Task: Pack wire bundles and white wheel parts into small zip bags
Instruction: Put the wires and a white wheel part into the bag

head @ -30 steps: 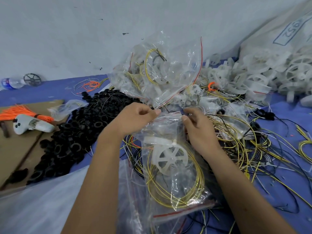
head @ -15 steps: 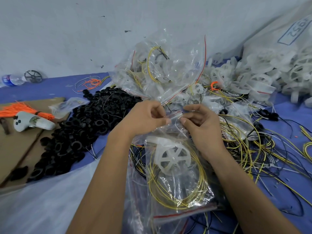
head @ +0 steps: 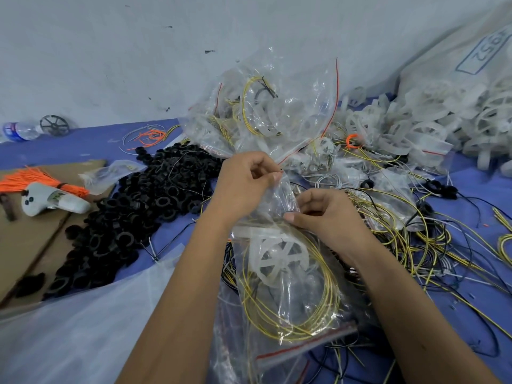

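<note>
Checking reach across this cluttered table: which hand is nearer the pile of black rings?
Left. The left hand sits just right of the black rings; the right hand is farther right, past the zip bag.

Black rings (head: 133,217) crowd left, tangled wires (head: 415,245) right.

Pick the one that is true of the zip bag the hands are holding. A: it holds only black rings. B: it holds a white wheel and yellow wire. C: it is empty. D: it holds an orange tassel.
B: inside the bag pinched at its top by the left hand and right hand, a white wheel sits above coils of yellow wire.
</note>
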{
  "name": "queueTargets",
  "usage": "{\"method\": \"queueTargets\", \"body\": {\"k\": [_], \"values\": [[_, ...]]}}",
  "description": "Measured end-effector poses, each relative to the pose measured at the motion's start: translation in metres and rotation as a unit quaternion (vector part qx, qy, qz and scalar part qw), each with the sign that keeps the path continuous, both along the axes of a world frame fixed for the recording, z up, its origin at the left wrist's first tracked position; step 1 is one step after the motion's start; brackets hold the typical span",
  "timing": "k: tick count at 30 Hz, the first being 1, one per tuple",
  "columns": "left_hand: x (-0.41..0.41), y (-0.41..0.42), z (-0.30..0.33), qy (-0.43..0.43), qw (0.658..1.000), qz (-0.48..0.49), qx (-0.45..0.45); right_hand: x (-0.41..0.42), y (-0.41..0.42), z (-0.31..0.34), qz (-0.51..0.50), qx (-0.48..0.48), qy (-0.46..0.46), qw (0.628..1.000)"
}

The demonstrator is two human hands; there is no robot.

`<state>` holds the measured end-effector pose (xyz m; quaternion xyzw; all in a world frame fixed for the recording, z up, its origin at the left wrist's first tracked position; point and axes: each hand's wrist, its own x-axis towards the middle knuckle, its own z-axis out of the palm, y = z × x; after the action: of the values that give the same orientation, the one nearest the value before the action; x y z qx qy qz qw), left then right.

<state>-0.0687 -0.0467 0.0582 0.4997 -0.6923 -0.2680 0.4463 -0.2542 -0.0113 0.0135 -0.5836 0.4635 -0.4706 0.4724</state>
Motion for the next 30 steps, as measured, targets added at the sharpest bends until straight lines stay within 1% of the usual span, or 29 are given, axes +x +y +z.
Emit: {"method": "queueTargets", "body": {"k": [3, 6, 8, 10, 12, 14, 19, 22, 25, 30], "values": [[0.001, -0.002, -0.001, -0.005, 1.000, 0.029, -0.010, -0.006, -0.001, 0.002, 0.022, 0.022, 0.008, 0.999], [-0.002, -0.001, -0.001, -0.008, 1.000, 0.029, -0.007, -0.010, 0.000, 0.003, 0.023, 0.037, 0.013, 0.999], [-0.007, 0.001, 0.002, -0.017, 1.000, 0.008, -0.002, -0.008, 0.000, 0.002, -0.009, 0.014, -0.003, 1.000], [-0.012, 0.003, 0.004, -0.024, 0.999, -0.022, -0.002, -0.005, -0.002, 0.002, -0.051, -0.037, -0.027, 0.998], [-0.014, 0.005, 0.007, -0.029, 0.999, -0.043, 0.000, -0.003, -0.003, 0.001, -0.073, -0.083, -0.039, 0.993], [-0.017, 0.008, 0.008, -0.039, 0.998, -0.059, 0.002, -0.002, -0.005, 0.002, -0.087, -0.110, -0.037, 0.989], [-0.015, 0.006, 0.007, -0.058, 0.996, -0.064, 0.018, -0.003, -0.006, 0.001, -0.109, -0.133, -0.018, 0.985], [-0.013, 0.005, 0.004, -0.106, 0.992, -0.062, 0.026, -0.002, -0.006, 0.001, -0.123, -0.135, -0.003, 0.983], [-0.013, 0.005, 0.002, -0.103, 0.992, -0.065, 0.028, -0.001, -0.005, 0.001, -0.133, -0.146, 0.016, 0.980], [-0.012, 0.006, 0.002, -0.102, 0.991, -0.079, 0.027, 0.001, -0.003, 0.003, -0.138, -0.157, 0.022, 0.978]]}}
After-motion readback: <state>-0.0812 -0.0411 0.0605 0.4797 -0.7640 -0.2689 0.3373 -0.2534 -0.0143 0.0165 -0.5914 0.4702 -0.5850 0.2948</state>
